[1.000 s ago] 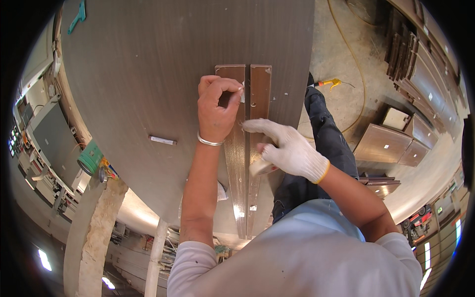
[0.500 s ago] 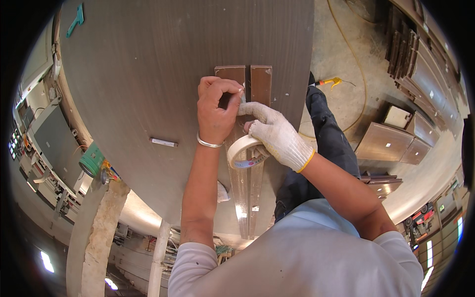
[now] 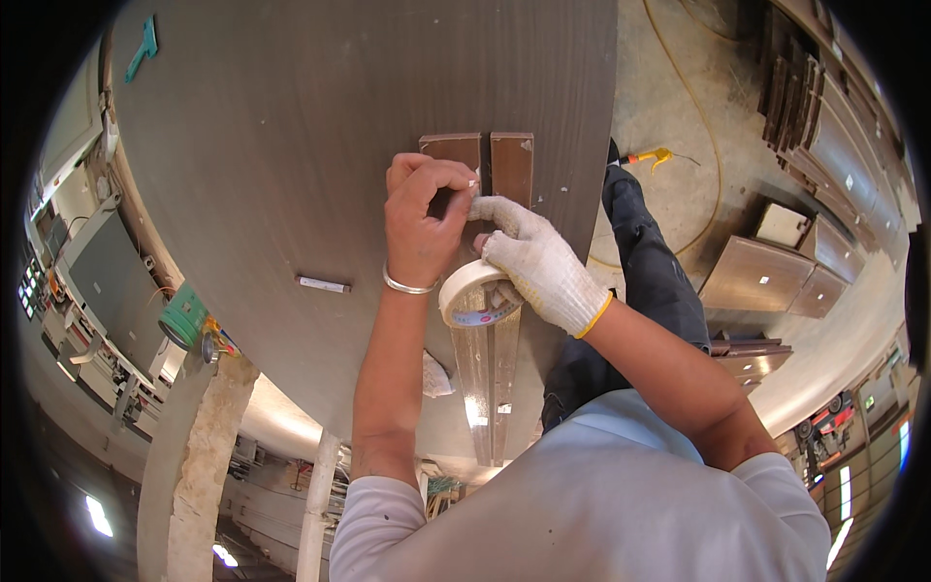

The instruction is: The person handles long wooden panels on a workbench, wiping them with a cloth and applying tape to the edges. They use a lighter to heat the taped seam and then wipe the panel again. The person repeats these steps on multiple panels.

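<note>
A person's bare left hand [image 3: 422, 218], banded at the wrist by a silver-coloured bracelet [image 3: 407, 283], pinches a tiny white scrap [image 3: 472, 183] between thumb and fingertip above a long, flat, glossy brown strip [image 3: 472, 373]. Over that same strip, the right hand [image 3: 543, 267], in a white knitted glove with a yellow-edged cuff, has its fingers hooked around a pale cream ring of tape [image 3: 456, 293]. The hands come close together at the strip's far part, the gloved forefinger reaching to the pinching fingers; whether they touch, and whether the scrap is the tape's loose end, cannot be told.

A narrower brown strip [image 3: 511, 170] lies just right of the long strip, a thin dark gap between them. Left of it on the wide, dark wood-grain panel [image 3: 242, 194] are a slim white tube [image 3: 323, 284] and, nearer, a crumpled whitish wad [image 3: 435, 375].

Good handling here, by judgement, means a light but firm pinch, the ring kept square to the long strip, tension steady, and gloved fingertips clear of any sticky face.
</note>
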A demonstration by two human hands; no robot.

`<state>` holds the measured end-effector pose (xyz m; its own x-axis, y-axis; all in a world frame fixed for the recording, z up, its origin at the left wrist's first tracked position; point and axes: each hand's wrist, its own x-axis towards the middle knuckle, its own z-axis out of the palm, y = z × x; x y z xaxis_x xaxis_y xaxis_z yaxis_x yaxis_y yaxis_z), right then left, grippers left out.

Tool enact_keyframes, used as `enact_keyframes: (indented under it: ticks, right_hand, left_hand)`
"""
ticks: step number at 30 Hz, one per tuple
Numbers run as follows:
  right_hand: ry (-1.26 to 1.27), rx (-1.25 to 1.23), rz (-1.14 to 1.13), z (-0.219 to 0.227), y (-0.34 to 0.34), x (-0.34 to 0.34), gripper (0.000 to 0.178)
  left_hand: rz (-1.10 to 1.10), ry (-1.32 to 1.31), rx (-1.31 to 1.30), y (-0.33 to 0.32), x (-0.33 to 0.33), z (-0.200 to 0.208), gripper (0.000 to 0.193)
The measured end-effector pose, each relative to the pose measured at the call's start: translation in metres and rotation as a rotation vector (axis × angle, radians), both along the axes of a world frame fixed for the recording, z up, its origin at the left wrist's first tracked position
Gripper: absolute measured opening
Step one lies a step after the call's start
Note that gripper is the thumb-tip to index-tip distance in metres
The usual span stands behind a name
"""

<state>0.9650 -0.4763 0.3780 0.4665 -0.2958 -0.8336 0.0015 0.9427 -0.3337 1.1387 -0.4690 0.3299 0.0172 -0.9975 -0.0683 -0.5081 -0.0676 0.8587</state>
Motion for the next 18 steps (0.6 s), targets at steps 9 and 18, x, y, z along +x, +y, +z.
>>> enact_keyframes:
  ticks: [9, 18]
  right_hand:
    - [0.078, -0.102, 0.107, -0.0068, 0.0045, 0.0007, 0.041]
    - [0.058, -0.051, 0.092, -0.0064, 0.0024, -0.0004, 0.043]
  left_hand:
    - [-0.069, -0.035, -0.072, -0.0056, 0.0050, -0.0033, 0.025]
    - [0.011, -0.077, -0.049, -0.0072, 0.0038, -0.0061, 0.020]
